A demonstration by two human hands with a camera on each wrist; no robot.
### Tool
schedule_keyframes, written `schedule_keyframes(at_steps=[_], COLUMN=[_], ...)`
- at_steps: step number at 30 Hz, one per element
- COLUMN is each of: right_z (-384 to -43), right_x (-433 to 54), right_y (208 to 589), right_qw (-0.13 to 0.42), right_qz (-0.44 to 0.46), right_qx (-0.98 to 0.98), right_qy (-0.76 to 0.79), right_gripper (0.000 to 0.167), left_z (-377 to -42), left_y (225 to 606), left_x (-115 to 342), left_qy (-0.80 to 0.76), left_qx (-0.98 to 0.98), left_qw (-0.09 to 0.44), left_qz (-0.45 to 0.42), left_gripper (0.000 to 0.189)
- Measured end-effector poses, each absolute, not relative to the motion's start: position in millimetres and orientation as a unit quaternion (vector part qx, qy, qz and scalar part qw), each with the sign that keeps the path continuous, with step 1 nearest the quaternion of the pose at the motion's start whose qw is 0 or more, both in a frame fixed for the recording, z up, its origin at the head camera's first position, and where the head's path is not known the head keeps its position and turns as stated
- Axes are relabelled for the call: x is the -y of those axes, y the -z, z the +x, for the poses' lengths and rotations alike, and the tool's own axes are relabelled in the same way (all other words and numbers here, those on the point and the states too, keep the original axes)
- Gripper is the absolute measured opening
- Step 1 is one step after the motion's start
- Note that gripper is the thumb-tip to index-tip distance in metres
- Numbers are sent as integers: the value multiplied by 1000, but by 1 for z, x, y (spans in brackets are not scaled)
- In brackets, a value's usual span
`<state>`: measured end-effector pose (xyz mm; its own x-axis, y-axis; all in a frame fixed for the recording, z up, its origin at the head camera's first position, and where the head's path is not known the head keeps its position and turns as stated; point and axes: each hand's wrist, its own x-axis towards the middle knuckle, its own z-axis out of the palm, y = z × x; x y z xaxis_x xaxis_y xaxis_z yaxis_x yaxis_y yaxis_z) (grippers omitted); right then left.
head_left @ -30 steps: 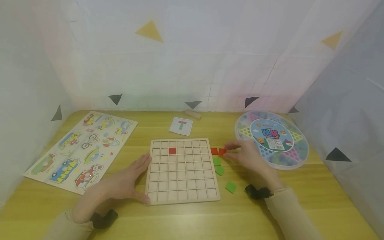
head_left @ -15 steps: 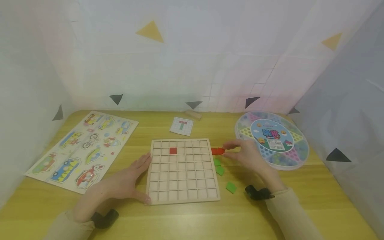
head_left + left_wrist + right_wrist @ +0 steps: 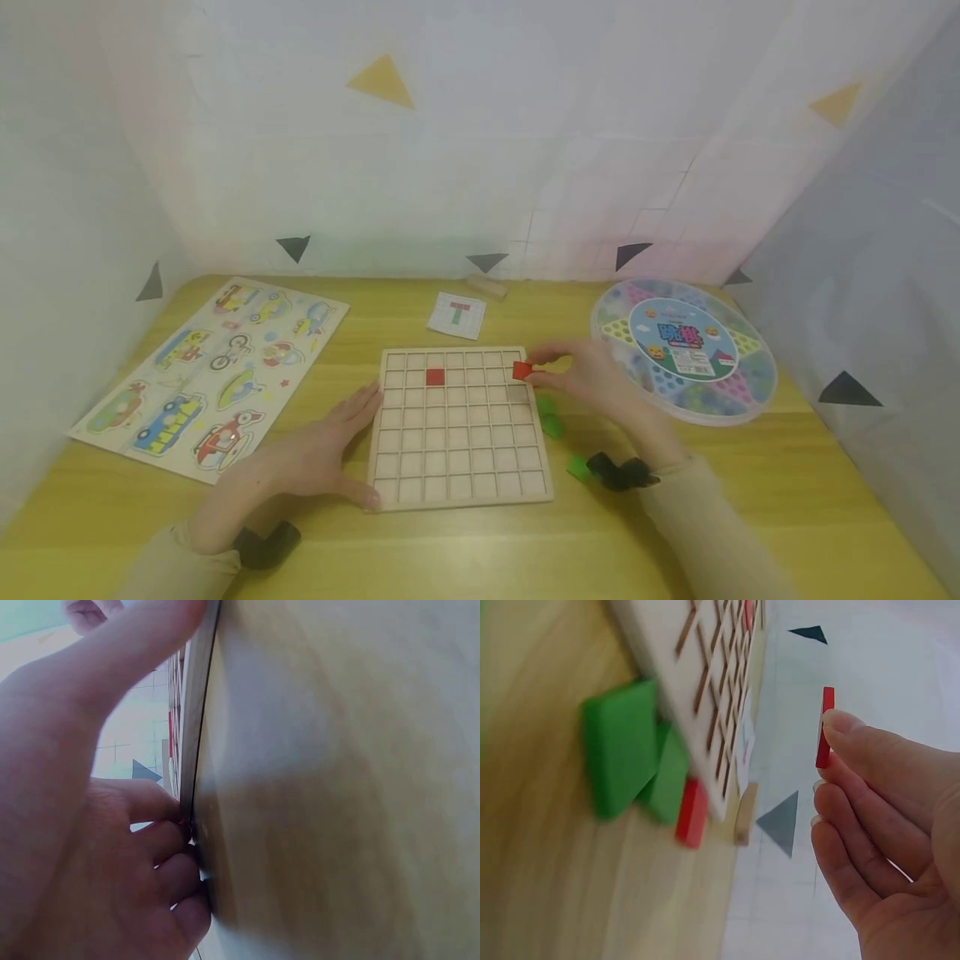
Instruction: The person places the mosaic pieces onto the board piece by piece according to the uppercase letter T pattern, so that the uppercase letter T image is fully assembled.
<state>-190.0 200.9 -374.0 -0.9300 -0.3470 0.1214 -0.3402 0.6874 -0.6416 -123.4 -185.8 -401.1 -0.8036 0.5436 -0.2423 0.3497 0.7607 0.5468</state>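
Note:
A wooden grid board (image 3: 461, 437) lies flat on the table, with one red square tile (image 3: 435, 377) in a cell of its second row. My right hand (image 3: 588, 385) pinches another red tile (image 3: 522, 370) between thumb and forefinger, above the board's right edge. Another red tile (image 3: 692, 814) shows in the right wrist view on the table by the board, near the green tiles (image 3: 621, 754). Along the board's left edge rests my left hand (image 3: 311, 457), its thumb at the front left corner and its fingers (image 3: 180, 877) against the side.
Behind the board lie a paper card (image 3: 457, 316) with a red and green T on a grid and a small wooden block (image 3: 487, 287). A vehicle puzzle (image 3: 210, 375) sits at left, a round Chinese checkers set (image 3: 682, 350) at right. Grey-white walls enclose the table.
My right hand has moved left from the tiles beside the board, lifting a red tile over its right edge. My left hand stays at the board's left side.

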Motion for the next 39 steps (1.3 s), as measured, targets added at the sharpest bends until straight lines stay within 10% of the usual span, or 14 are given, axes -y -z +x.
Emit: schedule_keyframes(at_steps=[39], right_z=[-206], right_x=[-102], right_y=[370], right_qw=[40], right_qz=[-225], right_qx=[-900], right_qy=[371], right_gripper=[24], left_z=[-124], left_y=[402], left_x=[187], left_qy=[-249], left_qx=[-916], left_qw=[194], left_qz=[246], left_gripper=[134])
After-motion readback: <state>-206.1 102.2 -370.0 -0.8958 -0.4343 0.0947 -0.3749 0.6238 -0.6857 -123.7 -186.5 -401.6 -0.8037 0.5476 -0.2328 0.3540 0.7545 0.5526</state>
